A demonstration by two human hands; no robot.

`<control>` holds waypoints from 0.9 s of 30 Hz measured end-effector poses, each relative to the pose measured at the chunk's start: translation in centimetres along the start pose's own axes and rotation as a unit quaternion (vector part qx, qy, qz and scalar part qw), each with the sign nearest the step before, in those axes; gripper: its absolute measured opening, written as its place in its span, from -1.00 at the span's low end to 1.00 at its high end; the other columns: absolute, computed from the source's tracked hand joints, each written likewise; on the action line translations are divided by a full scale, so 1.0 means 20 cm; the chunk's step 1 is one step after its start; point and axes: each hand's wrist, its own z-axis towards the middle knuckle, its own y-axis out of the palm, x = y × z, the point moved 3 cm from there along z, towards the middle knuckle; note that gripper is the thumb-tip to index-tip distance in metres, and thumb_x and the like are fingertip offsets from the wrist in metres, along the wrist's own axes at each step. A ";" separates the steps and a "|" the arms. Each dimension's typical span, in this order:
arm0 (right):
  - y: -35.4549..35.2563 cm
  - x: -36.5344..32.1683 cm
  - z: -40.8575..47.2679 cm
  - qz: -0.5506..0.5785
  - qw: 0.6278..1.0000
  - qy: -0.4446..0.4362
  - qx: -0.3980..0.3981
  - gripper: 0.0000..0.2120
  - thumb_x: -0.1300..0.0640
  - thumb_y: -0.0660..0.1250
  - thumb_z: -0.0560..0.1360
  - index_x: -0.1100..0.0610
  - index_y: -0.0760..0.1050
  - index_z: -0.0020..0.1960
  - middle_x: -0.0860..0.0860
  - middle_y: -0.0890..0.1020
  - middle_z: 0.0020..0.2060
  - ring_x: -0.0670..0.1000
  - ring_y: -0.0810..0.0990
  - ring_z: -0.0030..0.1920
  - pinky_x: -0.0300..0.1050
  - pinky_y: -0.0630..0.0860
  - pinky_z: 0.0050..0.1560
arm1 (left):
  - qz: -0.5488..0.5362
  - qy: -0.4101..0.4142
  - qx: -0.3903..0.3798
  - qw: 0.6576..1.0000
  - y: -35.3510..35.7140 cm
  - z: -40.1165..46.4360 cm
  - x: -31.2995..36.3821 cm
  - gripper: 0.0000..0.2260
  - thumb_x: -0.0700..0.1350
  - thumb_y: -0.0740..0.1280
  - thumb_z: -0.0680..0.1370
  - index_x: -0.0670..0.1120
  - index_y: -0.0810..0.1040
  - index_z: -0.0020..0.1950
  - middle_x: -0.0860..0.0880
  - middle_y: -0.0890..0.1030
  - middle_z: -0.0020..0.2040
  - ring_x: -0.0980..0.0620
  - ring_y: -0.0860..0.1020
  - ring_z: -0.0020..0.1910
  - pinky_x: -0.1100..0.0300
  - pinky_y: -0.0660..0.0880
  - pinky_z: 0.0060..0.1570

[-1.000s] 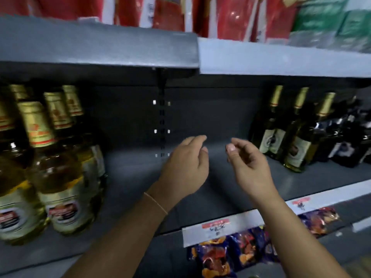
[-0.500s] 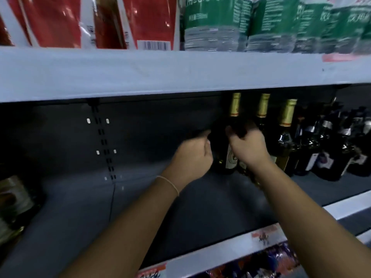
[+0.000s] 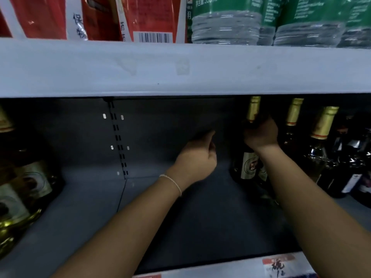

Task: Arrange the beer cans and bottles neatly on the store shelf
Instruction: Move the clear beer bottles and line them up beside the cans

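Note:
A dark beer bottle with a gold foil neck and a pale label stands at the left end of a row of similar bottles on the grey shelf. My right hand grips this bottle at its shoulder, just below the foil. My left hand hovers a little to the left of it, fingers loosely curled, holding nothing. Two more gold-necked bottles stand right of the gripped one. Clear bottles with pale labels stand at the far left.
Dark bottles with silver labels crowd the far right. The upper shelf edge hangs low over the bottle necks, carrying red packs and green-labelled water bottles. A price strip with a red tag runs along the front edge.
The view has moved closer. My left hand has come off the bottle and drawn back to the left. My right hand has moved up to grip near the neck.

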 end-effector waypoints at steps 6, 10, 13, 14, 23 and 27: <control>0.06 -0.09 -0.26 0.102 0.993 -0.063 0.000 -0.75 0.18 0.40 0.49 0.21 0.55 0.15 0.12 0.64 0.01 0.13 0.61 0.06 -0.08 0.47 0.03 | 0.023 -0.048 -0.017 0.998 -0.07 -0.12 -0.12 -0.48 -0.09 0.06 0.51 -0.12 0.29 0.48 -0.20 0.46 0.35 -0.17 0.48 0.25 0.09 0.44 0.24; 0.09 -0.24 -0.49 0.138 0.977 -0.158 0.027 -0.74 0.22 0.45 0.47 0.28 0.56 0.13 0.14 0.61 -0.08 0.16 0.60 -0.05 -0.21 0.40 -0.05 | 0.005 -0.099 -0.032 0.995 -0.17 -0.20 -0.23 -0.55 -0.23 0.15 0.59 -0.10 0.27 0.49 -0.13 0.42 0.39 -0.11 0.41 0.32 0.29 0.32 0.19; 0.13 -0.37 -0.65 0.176 0.967 -0.184 0.001 -0.78 0.25 0.45 0.46 0.26 0.57 0.08 0.04 0.59 -0.14 0.05 0.58 -0.12 -0.28 0.39 -0.11 | -0.021 -0.118 -0.047 0.992 -0.25 -0.30 -0.32 -0.65 -0.22 0.18 0.56 -0.09 0.42 0.35 -0.08 0.52 0.26 -0.06 0.47 0.23 0.35 0.31 0.07; 0.15 -0.42 -0.70 0.174 0.965 -0.193 -0.016 -0.80 0.23 0.44 0.47 0.24 0.56 0.07 0.06 0.61 -0.14 0.07 0.59 -0.13 -0.22 0.41 -0.13 | -0.020 -0.124 -0.048 0.991 -0.28 -0.33 -0.35 -0.67 -0.22 0.19 0.55 -0.09 0.45 0.32 -0.07 0.53 0.24 -0.05 0.48 0.21 0.35 0.32 0.07; 0.32 -0.85 -1.08 0.172 0.947 -0.239 -0.126 -0.83 0.14 0.42 0.49 0.12 0.45 -0.19 -0.07 0.49 -0.35 0.04 0.51 -0.27 -0.04 0.43 -0.25 | 0.001 -0.188 -0.018 0.982 -0.59 -0.58 -0.63 -0.78 -0.18 0.21 0.52 -0.11 0.42 0.16 -0.12 0.51 0.08 -0.11 0.49 0.10 0.18 0.38 -0.06; 0.40 -1.02 -1.20 0.193 0.938 -0.255 -0.134 -0.87 0.17 0.43 0.48 0.20 0.51 -0.15 -0.05 0.52 -0.31 0.05 0.53 -0.23 0.08 0.51 -0.18 | 0.004 -0.190 -0.012 0.982 -0.70 -0.69 -0.74 -0.67 -0.19 0.22 0.52 -0.06 0.38 0.29 -0.12 0.51 0.18 -0.11 0.47 0.17 0.24 0.34 -0.04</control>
